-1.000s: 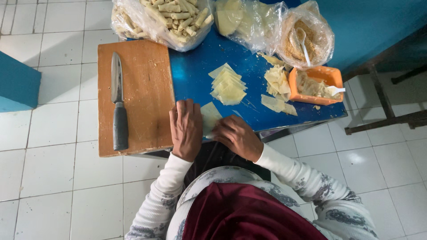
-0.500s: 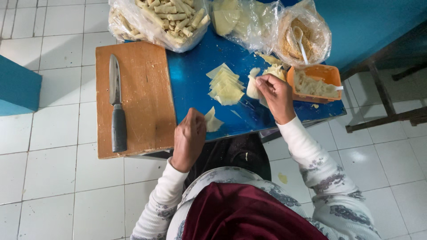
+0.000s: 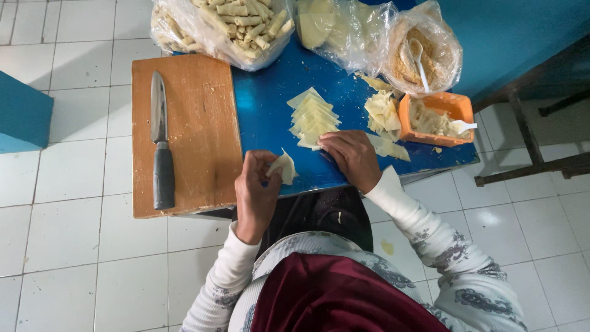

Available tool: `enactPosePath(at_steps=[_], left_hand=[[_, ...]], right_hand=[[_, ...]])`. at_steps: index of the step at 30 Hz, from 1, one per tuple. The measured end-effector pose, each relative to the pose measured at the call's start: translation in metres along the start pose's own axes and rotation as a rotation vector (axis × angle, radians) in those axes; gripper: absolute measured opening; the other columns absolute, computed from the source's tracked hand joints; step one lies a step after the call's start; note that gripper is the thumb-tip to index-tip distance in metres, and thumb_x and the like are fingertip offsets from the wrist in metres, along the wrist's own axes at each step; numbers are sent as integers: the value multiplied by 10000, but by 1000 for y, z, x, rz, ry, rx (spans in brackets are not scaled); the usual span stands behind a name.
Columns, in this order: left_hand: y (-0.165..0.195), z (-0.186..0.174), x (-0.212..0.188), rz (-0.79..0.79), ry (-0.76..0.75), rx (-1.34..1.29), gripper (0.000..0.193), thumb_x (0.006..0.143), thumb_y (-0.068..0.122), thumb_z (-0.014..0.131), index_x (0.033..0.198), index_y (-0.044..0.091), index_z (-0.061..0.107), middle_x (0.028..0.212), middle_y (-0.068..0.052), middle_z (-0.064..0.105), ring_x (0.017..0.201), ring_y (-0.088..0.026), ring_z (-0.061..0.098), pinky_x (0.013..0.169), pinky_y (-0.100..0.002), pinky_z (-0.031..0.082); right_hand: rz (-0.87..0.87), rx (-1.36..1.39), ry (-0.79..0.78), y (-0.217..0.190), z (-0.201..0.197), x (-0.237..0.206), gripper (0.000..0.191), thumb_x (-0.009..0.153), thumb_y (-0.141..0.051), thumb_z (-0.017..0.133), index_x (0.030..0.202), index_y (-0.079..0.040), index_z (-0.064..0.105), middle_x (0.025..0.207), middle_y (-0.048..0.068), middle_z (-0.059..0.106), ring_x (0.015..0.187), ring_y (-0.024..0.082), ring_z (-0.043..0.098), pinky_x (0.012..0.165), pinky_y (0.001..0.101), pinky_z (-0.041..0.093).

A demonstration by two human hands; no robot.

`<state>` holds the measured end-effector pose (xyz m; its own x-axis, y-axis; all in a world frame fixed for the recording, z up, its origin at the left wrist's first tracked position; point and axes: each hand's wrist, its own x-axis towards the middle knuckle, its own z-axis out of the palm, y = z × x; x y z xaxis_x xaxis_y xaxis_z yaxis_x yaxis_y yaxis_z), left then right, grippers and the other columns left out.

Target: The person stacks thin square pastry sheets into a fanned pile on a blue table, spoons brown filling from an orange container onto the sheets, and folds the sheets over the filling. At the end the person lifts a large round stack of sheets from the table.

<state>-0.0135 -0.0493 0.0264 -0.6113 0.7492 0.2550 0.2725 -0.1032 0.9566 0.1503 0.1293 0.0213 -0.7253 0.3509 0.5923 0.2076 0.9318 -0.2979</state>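
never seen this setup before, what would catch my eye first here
The blue table stands out against the white floor tiles, with a big knife lying on the wooden board at its left. At the near edge the left hand holds a folded pastry sheet, while the right hand touches the fanned stack of sheets.

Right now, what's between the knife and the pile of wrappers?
In the head view, bare wooden board, then bare blue table, lie between the knife and the wrappers.

Knife (image 3: pixel 161 144) on board (image 3: pixel 196 123); wrapper stack (image 3: pixel 313 117) right of board.
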Motion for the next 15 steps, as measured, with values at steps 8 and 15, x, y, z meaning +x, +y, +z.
enactPosePath(at_steps=[8, 15], left_hand=[[-8, 24, 20, -139, -195, -664, 301, 950, -116, 619, 1201, 21, 525, 1139, -104, 675, 1065, -147, 670, 891, -267, 551], [-21, 53, 38, -80, -114, -325, 296, 929, -98, 667, 1175, 4, 538, 1051, -121, 665, 868, -162, 668, 723, -298, 530]], right_hand=[[374, 666, -101, 5, -2, -13, 233, 1031, -150, 615, 1240, -87, 696, 1217, 53, 713, 1138, 142, 663, 969, 287, 515], [680, 818, -114, 20, 12, -20, 192, 1054, -94, 720, 1017, 6, 561, 925, 47, 546, 833, 85, 491, 713, 292, 429]])
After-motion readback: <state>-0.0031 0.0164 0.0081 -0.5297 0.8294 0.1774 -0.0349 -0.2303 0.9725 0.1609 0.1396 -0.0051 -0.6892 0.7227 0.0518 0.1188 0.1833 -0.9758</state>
